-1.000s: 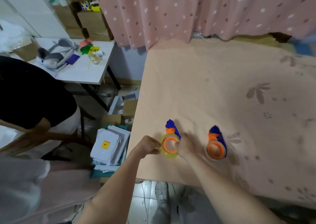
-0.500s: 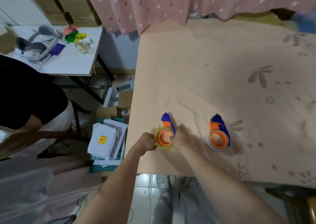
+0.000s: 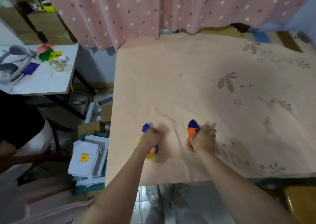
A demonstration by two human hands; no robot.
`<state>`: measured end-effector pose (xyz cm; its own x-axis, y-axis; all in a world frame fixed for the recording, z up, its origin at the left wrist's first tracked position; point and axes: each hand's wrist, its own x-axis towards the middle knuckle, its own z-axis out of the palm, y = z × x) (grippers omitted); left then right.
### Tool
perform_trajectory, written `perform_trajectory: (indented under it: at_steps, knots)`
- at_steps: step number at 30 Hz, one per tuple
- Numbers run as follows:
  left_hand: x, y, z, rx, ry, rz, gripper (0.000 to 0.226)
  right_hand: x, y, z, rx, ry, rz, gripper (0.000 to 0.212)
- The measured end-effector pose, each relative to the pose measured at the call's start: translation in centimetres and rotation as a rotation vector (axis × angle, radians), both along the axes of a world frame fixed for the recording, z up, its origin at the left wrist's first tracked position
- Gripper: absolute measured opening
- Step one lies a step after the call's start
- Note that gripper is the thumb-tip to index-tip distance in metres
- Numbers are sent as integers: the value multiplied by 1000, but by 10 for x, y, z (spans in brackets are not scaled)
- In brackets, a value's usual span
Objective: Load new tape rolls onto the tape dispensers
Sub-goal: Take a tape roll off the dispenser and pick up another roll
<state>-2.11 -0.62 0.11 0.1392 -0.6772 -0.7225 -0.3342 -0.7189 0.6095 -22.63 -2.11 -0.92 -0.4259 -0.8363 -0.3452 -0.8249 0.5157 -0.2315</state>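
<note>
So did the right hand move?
Yes. The right hand left the yellow-taped blue and orange dispenser for the other blue and orange dispenser, rightward along the tablecloth.

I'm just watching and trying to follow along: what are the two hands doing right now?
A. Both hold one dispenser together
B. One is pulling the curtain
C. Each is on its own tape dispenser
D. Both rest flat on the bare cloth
C: the left hand covers the dispenser with the yellowish roll, and the right hand is on the other dispenser beside it, both on the peach cloth.
</note>
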Motion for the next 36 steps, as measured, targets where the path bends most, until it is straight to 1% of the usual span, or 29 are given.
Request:
perform_trajectory:
  at_steps: [1, 2, 3, 5, 6, 9, 11, 13, 15, 16, 20, 22, 24, 25, 27, 29, 31, 36]
  knots:
    - [-14, -1, -1, 16, 65, -2, 25, -13, 0, -4, 84, -48, -17, 50]
    - [-26, -1, -2, 37, 103, -5, 29, -24, 0, -8, 156, -104, -10, 50]
    - [-39, 0, -3, 61, 126, -7, 30, -32, 1, -12, 187, -153, -3, 43]
    - [-62, 0, -4, 111, 173, 6, 25, -46, 2, -19, 158, -230, -47, 24]
    - [-72, 0, -3, 136, 190, 16, 21, -50, 2, -20, 142, -248, -69, 21]
    - [-94, -1, 1, 164, 214, 46, 17, -59, -3, -14, 160, -194, -24, 23]
    - [-105, -5, 7, 168, 219, 44, 18, -69, -6, -10, 166, -170, 15, 33]
    - [-113, -9, 13, 167, 222, 44, 17, -77, -7, -11, 195, -210, 58, 40]
    - [-120, -11, 20, 160, 218, 53, 17, -78, -5, -17, 231, -272, 95, 41]
    - [-122, -11, 22, 152, 216, 59, 17, -77, -5, -18, 238, -294, 113, 37]
    - [-124, -5, 24, 139, 197, 89, 13, -68, -3, -21, 174, -362, -32, 20]
    - [-122, -1, 23, 140, 196, 115, 11, -67, -1, -14, 162, -384, -48, 2]
    - [-119, 1, 24, 136, 222, 135, 15, -68, 1, -6, 137, -450, -86, 8]
    - [-119, 1, 28, 135, 265, 143, 18, -70, 2, 0, 118, -521, -122, 12]
    - [-122, -3, 33, 164, 391, 176, 23, -74, 2, 13, 88, -722, -225, 25]
    - [-130, -11, 41, 183, 550, 168, 38, -82, 6, 32, 21, -847, -312, 27]
    - [-142, -20, 49, 169, 690, 121, 44, -95, 10, 52, -38, -873, -334, 23]
    - [-187, -27, 81, 162, 822, -19, 48, -138, 27, 104, -156, -815, -323, 20]
